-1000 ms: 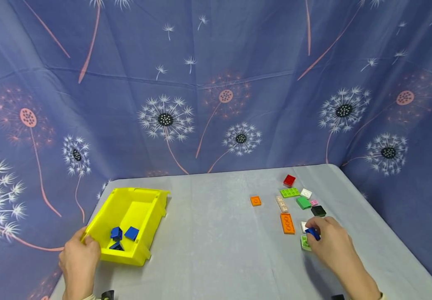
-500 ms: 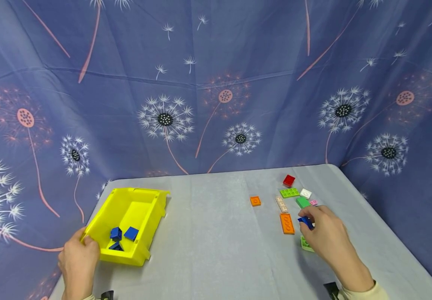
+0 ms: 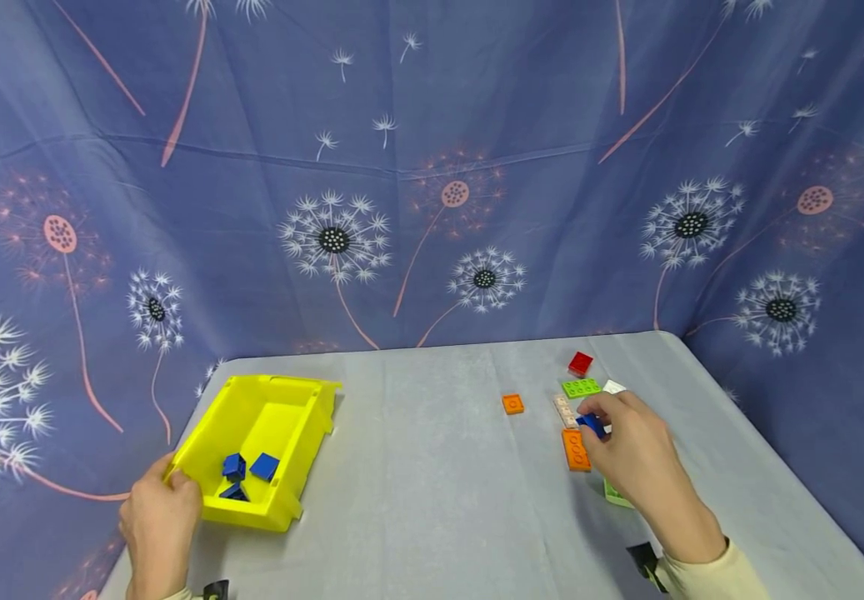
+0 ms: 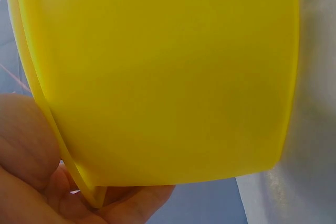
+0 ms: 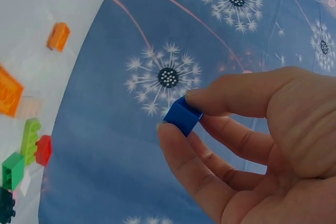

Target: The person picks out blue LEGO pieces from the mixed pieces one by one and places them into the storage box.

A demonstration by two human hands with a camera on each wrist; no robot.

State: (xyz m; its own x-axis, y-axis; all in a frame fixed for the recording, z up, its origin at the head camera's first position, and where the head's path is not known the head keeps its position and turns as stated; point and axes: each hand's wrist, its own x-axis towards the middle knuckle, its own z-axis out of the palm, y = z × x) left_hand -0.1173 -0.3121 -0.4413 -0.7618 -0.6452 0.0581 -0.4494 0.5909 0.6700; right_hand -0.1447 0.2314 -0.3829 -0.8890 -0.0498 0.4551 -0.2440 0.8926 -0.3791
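My left hand [image 3: 162, 508] grips the near left corner of a yellow plastic bin [image 3: 299, 454], thumb on the rim. Three blue blocks [image 3: 264, 467] lie inside the bin. In the left wrist view the bin's outer wall [image 4: 173, 77] fills most of the picture, with the fingers [image 4: 139, 205] curled under its edge. Over at the right, my right hand [image 3: 637, 454] pinches a small blue building brick [image 5: 183, 115] between thumb and fingertips, held above the loose bricks. Below and beside that hand lie an orange brick [image 3: 576, 450] and a light green brick [image 3: 616, 495], the latter partly covered.
Farther back on the grey-covered table [image 3: 432, 467] are a red brick [image 3: 580, 363], a lime brick [image 3: 581, 388], a beige brick [image 3: 564, 410] and a small orange brick [image 3: 512, 404]. Green and black bricks [image 5: 13, 170] show in the right wrist view. A patterned blue cloth [image 3: 402, 208] hangs behind.
My right hand has moved left and away from me with the blue brick, rising off the loose bricks. The left hand and the bin stay in place.
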